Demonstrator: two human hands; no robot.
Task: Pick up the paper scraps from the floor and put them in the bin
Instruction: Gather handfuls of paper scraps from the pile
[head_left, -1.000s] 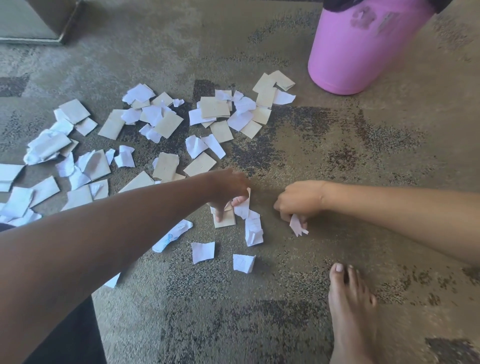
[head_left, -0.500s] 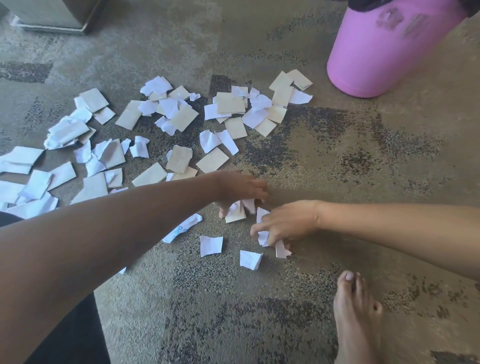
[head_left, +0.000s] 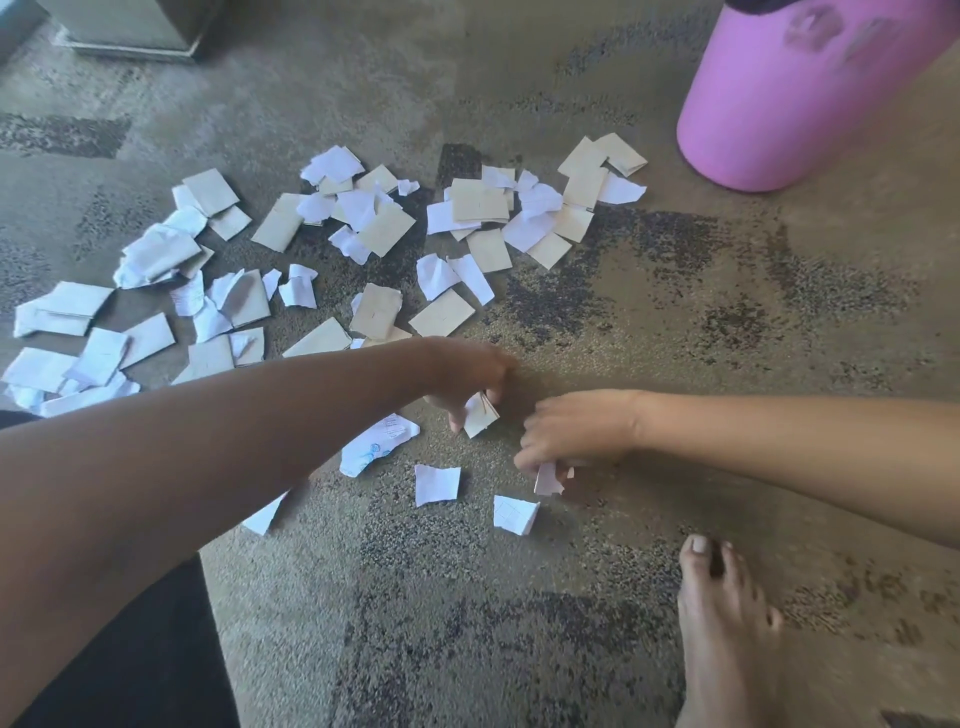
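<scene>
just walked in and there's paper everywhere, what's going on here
A person is crouched over the carpet gathering torn paper scraps by hand. The left hand pinches a few tan and white pieces, and the right hand holds a small white scrap just above the floor. Two loose white scraps lie right beside them. A big scatter of scraps is spread over the carpet toward the pink bin, which stands at the upper right.

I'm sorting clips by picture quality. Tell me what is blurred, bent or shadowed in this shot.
Head view: the right hand and the pink bin are softly blurred; the left hand casts a shadow on the carpet; the wide lens swells the near left forearm; daylight is even, without glare.
</scene>
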